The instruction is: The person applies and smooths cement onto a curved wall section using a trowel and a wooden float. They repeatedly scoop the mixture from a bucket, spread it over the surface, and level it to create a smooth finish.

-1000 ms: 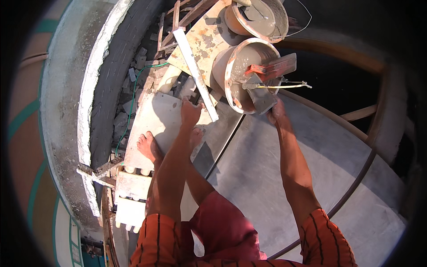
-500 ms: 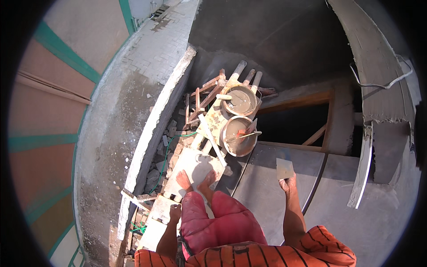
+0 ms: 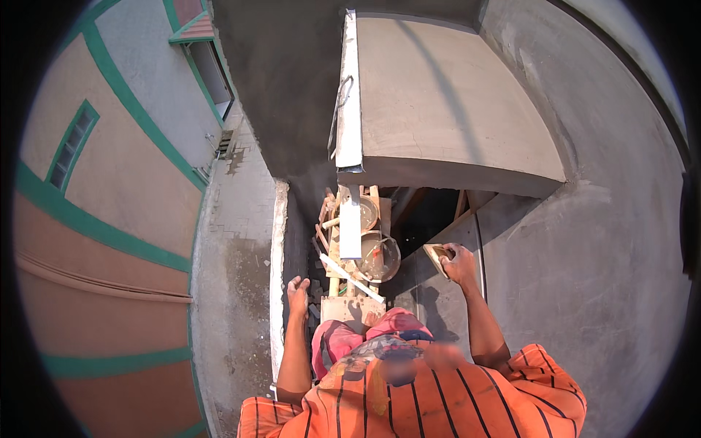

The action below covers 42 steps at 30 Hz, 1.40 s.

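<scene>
My right hand [image 3: 458, 264] is closed round the back of a plastering float [image 3: 436, 257], a small flat pale rectangular board. It is held off to the right of the buckets, in front of the grey wall. My left hand [image 3: 298, 293] is raised beside the rough white edge of a low wall [image 3: 279, 255], with bent, slightly parted fingers and nothing visible in them. Between my hands are two buckets of grey mortar, a near bucket [image 3: 391, 266] with something red inside and a far bucket [image 3: 371, 212] partly hidden by a hanging white strip [image 3: 350, 226].
I stand on a plank platform [image 3: 339, 309] with a pale batten [image 3: 350, 279] lying across it. A plastered ledge [image 3: 453, 95] juts out ahead above the buckets. Below it is a dark opening [image 3: 420, 219]. A paved alley [image 3: 241, 292] runs along the left.
My view has tilted up, bringing the ledge into sight. My left hand has risen from beside my leg to the low wall's edge. The float has turned in my right hand.
</scene>
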Each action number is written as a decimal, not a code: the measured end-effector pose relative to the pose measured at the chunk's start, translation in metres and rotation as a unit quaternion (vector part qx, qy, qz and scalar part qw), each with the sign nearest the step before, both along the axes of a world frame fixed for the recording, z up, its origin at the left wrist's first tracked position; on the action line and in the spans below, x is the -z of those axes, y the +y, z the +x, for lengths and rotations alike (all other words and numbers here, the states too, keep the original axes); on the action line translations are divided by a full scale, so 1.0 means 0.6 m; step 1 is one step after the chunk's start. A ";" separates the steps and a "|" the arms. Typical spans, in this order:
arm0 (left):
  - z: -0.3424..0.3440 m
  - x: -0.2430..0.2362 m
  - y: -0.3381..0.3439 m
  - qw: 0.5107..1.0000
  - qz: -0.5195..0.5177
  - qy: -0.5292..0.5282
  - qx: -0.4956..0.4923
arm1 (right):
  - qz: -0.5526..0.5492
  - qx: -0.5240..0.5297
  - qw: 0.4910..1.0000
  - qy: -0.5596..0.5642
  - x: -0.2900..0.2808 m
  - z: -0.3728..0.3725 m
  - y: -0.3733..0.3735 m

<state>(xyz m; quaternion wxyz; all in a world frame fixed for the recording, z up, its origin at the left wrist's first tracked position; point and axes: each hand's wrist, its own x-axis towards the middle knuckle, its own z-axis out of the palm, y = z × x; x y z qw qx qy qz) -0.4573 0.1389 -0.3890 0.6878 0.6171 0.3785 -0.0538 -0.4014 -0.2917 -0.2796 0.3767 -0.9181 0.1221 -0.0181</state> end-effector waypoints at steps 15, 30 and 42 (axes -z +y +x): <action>0.140 -0.378 -0.132 0.841 -0.479 -0.192 0.161 | -0.047 -0.047 0.949 -0.309 -0.485 -0.028 0.110; 0.150 -0.376 -0.151 0.788 -0.587 -0.129 0.135 | -0.175 -0.057 0.934 -0.306 -0.518 0.045 0.323; 0.153 -0.381 -0.155 0.821 -0.545 -0.118 0.125 | -0.188 -0.026 0.945 -0.266 -0.490 0.060 0.364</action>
